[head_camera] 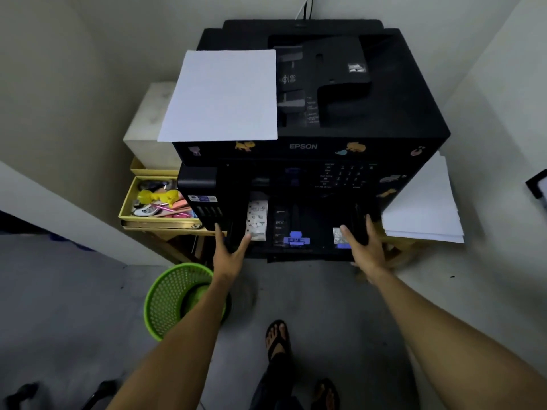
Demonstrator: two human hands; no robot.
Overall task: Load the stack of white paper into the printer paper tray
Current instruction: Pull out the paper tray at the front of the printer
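A stack of white paper [222, 96] lies flat on the left half of the black printer's [384, 113] lid. The black paper tray [313, 232] juts out of the printer's lower front, with nothing in it and blue guides showing on its floor. My left hand [229, 251] grips the tray's left edge, thumb inside. My right hand [362, 244] grips its right edge, thumb inside too.
A second pile of white sheets [423, 208] lies to the right of the printer. A yellow box of stationery [157, 202] and a white box [151, 125] stand to its left. A green mesh bin [177, 297] is on the floor under my left arm. My sandalled foot [276, 338] is below.
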